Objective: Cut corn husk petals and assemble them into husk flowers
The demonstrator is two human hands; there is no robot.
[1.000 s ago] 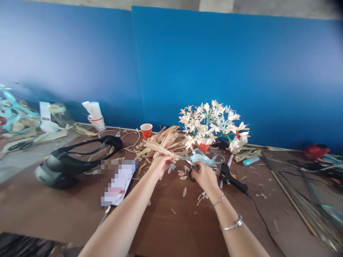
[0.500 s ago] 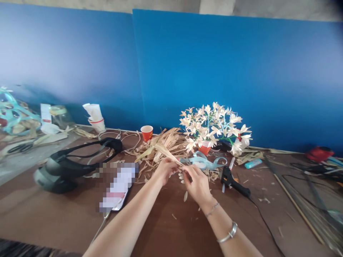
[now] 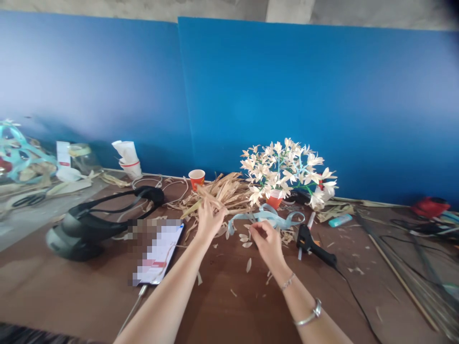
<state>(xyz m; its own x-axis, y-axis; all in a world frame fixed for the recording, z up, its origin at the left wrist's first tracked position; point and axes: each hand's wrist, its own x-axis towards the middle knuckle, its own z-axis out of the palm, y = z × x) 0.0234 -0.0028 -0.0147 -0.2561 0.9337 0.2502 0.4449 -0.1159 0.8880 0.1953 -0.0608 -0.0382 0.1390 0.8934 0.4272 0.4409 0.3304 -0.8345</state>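
**Handling a husk strip (image 3: pixel 211 197) left, fine finger work right**

Your left hand (image 3: pixel 210 223) is up at the strip, just in front of the husk pile (image 3: pixel 233 188). Fingers are bent around or against its near end – blur there, so I can't tell if you're gripping it or letting it go. The far end points toward the orange cup (image 3: pixel 197 178).

Your right hand (image 3: pixel 268 241) has thumb and forefinger drawn close at the tips, pinch-style, just in front of the blue ribbon (image 3: pixel 276 220). Can't tell whether the tips meet or hold a small piece; too small to read. Hands are apart, nothing spanning the gap.

Loose petal-shaped pieces (image 3: pixel 247 244) lie on the brown tabletop (image 3: pixel 229 298) between your hands, nearer the right one; one sits by itself closer to you. The flower bunch (image 3: pixel 263 169) stands in its own cup behind the ribbon. The glue gun (image 3: pixel 305 240) lies to the right of your right hand, not in use.

My read: you're at the small-parts stage, strip on one side, cut-looking pieces on the other. A next move here calls for a light fingertip pinch – dry husk probably cracks or slides if squeezed. Keep your right wrist off the gun, and the ribbon loops clear of your fingers.
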